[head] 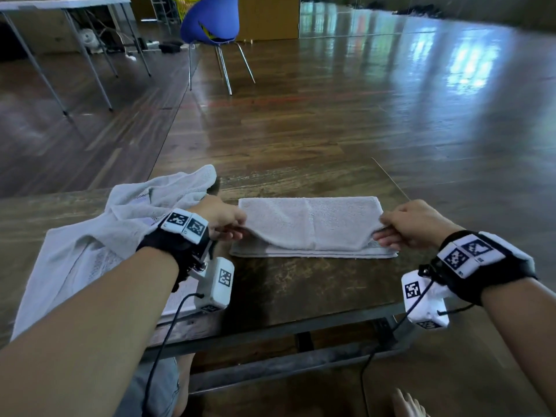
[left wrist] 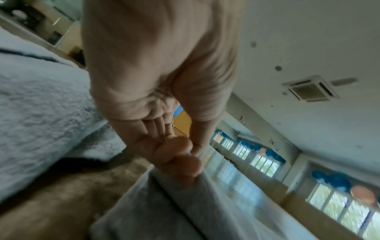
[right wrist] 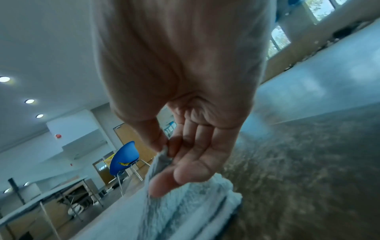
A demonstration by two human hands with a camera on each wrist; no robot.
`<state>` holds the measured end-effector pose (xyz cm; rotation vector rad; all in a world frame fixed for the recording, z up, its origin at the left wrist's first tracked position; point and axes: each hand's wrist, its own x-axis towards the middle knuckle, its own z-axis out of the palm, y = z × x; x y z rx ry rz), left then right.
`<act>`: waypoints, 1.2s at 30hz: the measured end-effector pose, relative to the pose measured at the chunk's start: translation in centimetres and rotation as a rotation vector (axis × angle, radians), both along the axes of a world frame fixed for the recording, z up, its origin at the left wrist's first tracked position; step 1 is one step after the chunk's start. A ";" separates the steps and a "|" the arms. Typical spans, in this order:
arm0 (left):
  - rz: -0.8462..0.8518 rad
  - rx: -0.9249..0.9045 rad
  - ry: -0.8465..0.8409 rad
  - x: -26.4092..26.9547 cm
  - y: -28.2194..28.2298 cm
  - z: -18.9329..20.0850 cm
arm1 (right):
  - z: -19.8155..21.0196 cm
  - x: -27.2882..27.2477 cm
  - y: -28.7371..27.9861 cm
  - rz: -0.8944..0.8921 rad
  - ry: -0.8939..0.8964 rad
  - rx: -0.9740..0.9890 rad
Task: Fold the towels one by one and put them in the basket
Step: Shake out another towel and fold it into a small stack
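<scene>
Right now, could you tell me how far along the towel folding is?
One grey towel lies partly folded on the table; the left hand and right hand pinch its ends, mid-fold. A heap of white towels beside it is unfolded. No basket is in view.

My left forearm covers part of the loose towel (head: 90,245) left of the folded towel (head: 313,227); beneath my left hand (left wrist: 164,97), that towel blurs
</scene>
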<state>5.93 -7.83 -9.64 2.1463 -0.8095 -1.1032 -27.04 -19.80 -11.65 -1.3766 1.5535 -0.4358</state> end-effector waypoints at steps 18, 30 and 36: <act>-0.037 -0.194 0.094 0.6 4.4 -0.3 | -0.9 -4.4 1.3 0.129 0.069 -0.215; -0.175 -0.063 -0.200 0.3 3.9 -1.2 | -0.5 -4.0 2.4 0.191 0.323 -0.256; -0.666 -0.382 -0.776 -2.6 3.5 -0.6 | 0.7 -1.4 4.9 0.371 0.560 -0.760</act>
